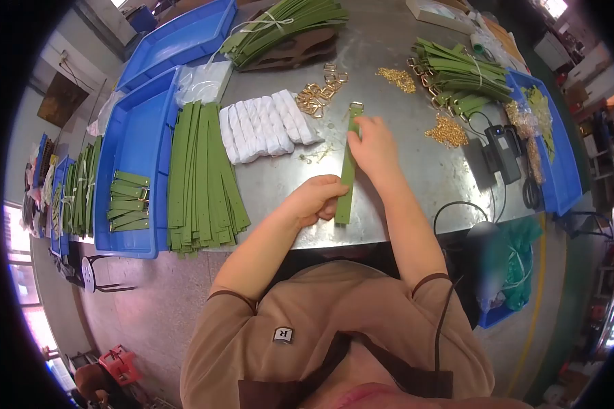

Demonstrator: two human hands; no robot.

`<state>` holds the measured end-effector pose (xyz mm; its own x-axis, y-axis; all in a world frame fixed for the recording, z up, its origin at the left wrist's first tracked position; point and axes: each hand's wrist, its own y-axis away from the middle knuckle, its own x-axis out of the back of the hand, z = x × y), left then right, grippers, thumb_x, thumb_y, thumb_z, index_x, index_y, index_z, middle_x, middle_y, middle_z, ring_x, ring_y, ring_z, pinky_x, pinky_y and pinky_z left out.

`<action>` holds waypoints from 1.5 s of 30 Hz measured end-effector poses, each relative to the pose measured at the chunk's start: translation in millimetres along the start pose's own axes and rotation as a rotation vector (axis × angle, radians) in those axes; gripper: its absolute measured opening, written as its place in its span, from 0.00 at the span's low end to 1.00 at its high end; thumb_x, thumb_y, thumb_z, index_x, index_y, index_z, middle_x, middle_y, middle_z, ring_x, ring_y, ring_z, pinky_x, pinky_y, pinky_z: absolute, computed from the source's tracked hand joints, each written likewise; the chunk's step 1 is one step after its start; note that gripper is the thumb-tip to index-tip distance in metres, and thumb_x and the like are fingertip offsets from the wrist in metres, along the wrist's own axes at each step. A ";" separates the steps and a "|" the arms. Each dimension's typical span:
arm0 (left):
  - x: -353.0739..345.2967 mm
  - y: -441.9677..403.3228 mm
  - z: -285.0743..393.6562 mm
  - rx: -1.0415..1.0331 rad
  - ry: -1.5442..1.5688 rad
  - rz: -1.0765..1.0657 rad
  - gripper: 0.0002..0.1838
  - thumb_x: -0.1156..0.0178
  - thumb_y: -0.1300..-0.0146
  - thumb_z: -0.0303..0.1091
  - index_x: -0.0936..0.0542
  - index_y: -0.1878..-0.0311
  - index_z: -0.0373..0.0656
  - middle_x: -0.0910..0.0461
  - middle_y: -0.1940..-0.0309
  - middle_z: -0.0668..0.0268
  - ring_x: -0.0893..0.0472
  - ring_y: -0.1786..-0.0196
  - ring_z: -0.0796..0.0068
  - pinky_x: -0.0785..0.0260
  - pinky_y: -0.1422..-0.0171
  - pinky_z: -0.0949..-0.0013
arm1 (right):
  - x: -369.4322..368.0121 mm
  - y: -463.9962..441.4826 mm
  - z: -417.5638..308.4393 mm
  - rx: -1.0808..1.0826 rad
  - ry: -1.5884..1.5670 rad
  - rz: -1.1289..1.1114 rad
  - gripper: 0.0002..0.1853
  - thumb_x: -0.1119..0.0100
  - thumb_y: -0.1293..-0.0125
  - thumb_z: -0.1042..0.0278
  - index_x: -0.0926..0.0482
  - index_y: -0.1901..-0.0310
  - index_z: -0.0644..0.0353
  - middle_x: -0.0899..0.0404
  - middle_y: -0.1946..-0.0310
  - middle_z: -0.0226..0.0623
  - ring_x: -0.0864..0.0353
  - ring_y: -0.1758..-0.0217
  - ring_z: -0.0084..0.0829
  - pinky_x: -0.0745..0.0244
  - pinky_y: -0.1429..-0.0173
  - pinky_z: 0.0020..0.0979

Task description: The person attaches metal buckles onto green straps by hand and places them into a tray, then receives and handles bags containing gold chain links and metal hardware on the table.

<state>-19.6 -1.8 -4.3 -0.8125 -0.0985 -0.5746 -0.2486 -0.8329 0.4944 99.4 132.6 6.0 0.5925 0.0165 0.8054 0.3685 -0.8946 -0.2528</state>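
Observation:
A green strap lies lengthwise in front of me, with a gold metal ring at its far end. My left hand pinches the strap's edge in its lower half. Near the ring, my right hand has its fingers closed on the strap's upper part. Left of the strap are small loose metal pieces, a white wrapped bundle and a pile of gold rings. A wide stack of green straps lies farther left.
A blue tray at the left holds short ringed straps. Tied green straps lie at the back and right. Small gold hardware piles sit right of my hands, near a black device with cables and another blue tray.

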 end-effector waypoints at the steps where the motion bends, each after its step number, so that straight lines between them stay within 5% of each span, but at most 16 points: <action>1: 1.3 -4.1 0.3 0.015 0.001 0.015 0.06 0.42 0.31 0.32 0.26 0.64 0.42 0.29 0.82 0.72 0.36 0.85 0.83 0.49 0.81 0.77 | -3.9 -9.4 -2.7 0.064 -0.038 -0.023 0.18 0.36 0.40 0.61 0.19 0.50 0.58 0.22 0.55 0.46 0.19 0.55 0.46 0.24 0.49 0.42; 11: 4.2 -8.9 -8.7 0.054 -0.063 -0.042 0.07 0.43 0.33 0.33 0.25 0.56 0.42 0.26 0.80 0.69 0.31 0.83 0.82 0.40 0.80 0.78 | -65.1 -78.8 -30.4 0.103 0.067 -0.239 0.18 0.33 0.46 0.59 0.17 0.56 0.58 0.23 0.52 0.48 0.20 0.49 0.49 0.25 0.45 0.44; 21: 5.2 -10.6 -10.8 0.029 -0.027 -0.112 0.06 0.42 0.33 0.32 0.25 0.59 0.42 0.27 0.81 0.70 0.31 0.84 0.82 0.43 0.82 0.78 | -71.4 -73.0 -16.5 0.106 -0.089 -0.080 0.15 0.32 0.48 0.59 0.20 0.64 0.60 0.21 0.60 0.44 0.20 0.57 0.49 0.25 0.52 0.45; 27: 1.1 -12.3 -0.6 0.053 0.070 -0.063 0.05 0.42 0.33 0.31 0.25 0.64 0.41 0.32 0.82 0.74 0.38 0.84 0.85 0.51 0.82 0.78 | 11.6 -16.0 -3.8 0.125 -0.231 -0.027 0.15 0.29 0.48 0.65 0.19 0.61 0.61 0.21 0.64 0.37 0.20 0.62 0.33 0.25 0.58 0.32; 29: -4.5 -13.2 2.9 0.077 0.089 -0.090 0.05 0.41 0.33 0.30 0.25 0.65 0.42 0.34 0.81 0.74 0.40 0.84 0.86 0.53 0.83 0.79 | 48.9 32.3 -1.4 0.070 -0.631 -0.056 0.14 0.30 0.46 0.74 0.20 0.56 0.61 0.24 0.64 0.30 0.25 0.65 0.21 0.29 0.59 0.23; 32: -22.9 -16.1 9.7 0.131 0.149 -0.107 0.05 0.41 0.33 0.30 0.25 0.64 0.41 0.31 0.81 0.73 0.38 0.84 0.85 0.52 0.83 0.78 | 79.4 106.2 15.6 0.087 -0.737 -0.013 0.17 0.32 0.45 0.82 0.22 0.53 0.63 0.26 0.61 0.28 0.29 0.65 0.17 0.31 0.59 0.20; 38: -46.7 -43.6 4.3 0.054 0.182 -0.101 0.05 0.43 0.32 0.29 0.24 0.62 0.38 0.18 0.71 0.62 0.25 0.78 0.81 0.31 0.78 0.79 | 65.5 162.0 33.3 0.075 -0.671 0.219 0.22 0.29 0.49 0.81 0.24 0.50 0.63 0.26 0.58 0.35 0.26 0.66 0.23 0.28 0.60 0.24; 45: -65.7 -53.0 -1.7 0.044 0.242 -0.091 0.04 0.45 0.33 0.28 0.24 0.61 0.37 0.19 0.72 0.62 0.24 0.76 0.79 0.32 0.78 0.77 | 53.6 155.9 38.5 0.089 -0.510 0.393 0.24 0.29 0.45 0.80 0.27 0.47 0.64 0.28 0.53 0.40 0.26 0.64 0.26 0.27 0.59 0.25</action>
<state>47.8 47.9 6.1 -0.6370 -0.1558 -0.7549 -0.3422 -0.8204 0.4580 216.1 11.2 -10.9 0.9531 -0.0750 0.2931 0.0996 -0.8371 -0.5379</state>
